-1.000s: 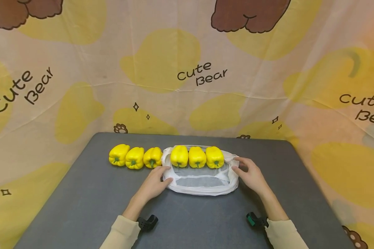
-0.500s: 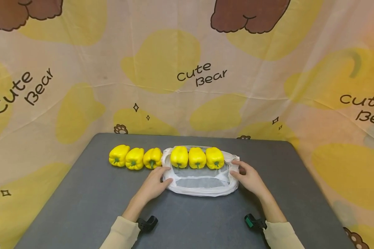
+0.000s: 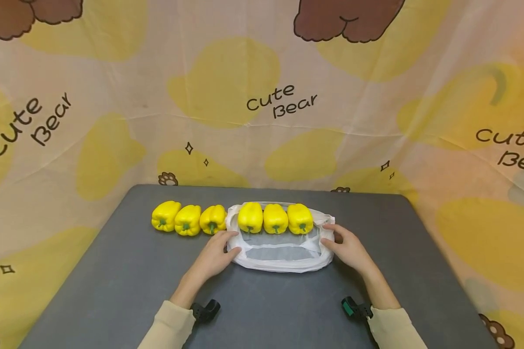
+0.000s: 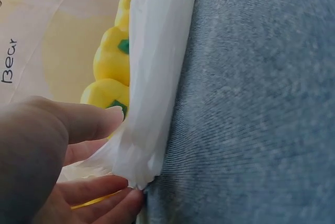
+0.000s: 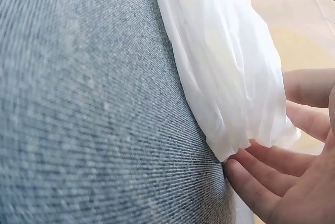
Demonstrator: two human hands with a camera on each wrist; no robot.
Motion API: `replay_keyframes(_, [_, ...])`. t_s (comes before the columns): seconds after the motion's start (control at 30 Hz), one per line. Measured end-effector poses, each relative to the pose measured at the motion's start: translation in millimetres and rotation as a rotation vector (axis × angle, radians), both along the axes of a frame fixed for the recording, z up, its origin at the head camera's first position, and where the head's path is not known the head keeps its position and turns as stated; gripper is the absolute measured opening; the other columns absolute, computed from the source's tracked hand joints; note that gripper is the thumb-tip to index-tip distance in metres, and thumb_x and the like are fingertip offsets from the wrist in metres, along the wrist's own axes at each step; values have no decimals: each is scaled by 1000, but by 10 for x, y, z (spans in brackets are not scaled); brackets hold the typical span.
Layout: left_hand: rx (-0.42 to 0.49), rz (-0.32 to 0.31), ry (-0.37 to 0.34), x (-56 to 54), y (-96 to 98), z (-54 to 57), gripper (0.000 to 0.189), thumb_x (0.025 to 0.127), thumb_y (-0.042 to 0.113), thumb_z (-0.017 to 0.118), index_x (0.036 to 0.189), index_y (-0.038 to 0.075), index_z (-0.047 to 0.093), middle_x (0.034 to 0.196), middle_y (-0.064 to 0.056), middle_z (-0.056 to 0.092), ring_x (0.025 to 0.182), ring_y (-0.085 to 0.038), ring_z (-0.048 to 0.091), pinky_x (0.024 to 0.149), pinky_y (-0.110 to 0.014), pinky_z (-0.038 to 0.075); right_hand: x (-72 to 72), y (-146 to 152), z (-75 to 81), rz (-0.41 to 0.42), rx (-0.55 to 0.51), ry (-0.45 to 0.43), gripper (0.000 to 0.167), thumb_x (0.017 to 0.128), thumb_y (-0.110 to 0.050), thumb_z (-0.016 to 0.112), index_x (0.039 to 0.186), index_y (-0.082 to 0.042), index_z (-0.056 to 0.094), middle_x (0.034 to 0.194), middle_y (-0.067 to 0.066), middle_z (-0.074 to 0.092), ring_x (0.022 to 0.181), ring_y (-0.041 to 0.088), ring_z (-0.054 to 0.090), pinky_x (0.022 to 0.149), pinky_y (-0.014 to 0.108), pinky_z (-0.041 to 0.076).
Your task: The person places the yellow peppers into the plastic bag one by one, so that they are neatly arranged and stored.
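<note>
1. We see a white plastic bag (image 3: 284,266) on the grey table (image 3: 279,310), its mouth spread wide.
2. Three yellow peppers (image 3: 275,217) sit in a row inside its far rim, stems toward us.
3. The left hand (image 3: 214,253) touches the left rim, thumb and fingers apart.
4. The right hand (image 3: 350,247) touches the right rim, thumb and fingers likewise apart.
5. Three more peppers (image 3: 188,218) lie left of the bag; we cannot tell whether the nearest touches it.
6. Behind the table hangs a "Cute Bear" cloth (image 3: 224,85).
</note>
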State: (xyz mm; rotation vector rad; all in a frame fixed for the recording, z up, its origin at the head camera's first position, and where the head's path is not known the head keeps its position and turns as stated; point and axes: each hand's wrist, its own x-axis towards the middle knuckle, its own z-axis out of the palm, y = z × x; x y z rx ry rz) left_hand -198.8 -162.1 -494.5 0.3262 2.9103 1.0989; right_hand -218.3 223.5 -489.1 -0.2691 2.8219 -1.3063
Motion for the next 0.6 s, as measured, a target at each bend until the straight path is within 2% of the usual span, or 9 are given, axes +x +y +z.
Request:
replay_keyframes(0.2, [-19,-17,-10,26,-17,65,46,96,24,70,138,6,61,138,-17,56,127,-34,53,108,-53,43,1,-2,17,3,-2,-20,49,97,-25,71,139,-5,59,140,25,56,113,37,61,90,47,55])
replay_keyframes(0.4, [-41,-58,-45,54,-63,193,47,98,28,69,140,9,60,140,-15,56,129,-33,52,108,-53,42,0,8,13,-4,-2,-29,48,97,-25,70,139,-5,59,141,25,55,115,38,61,93,49,54])
replay_keyframes(0.6, [-89,-83,-49,95,-146,327,50,99,32,66,143,9,58,145,-16,55,137,-38,47,112,-57,37,2,-1,13,-1,-18,-42,49,97,-25,70,140,-5,58,141,25,56,115,37,61,94,50,54])
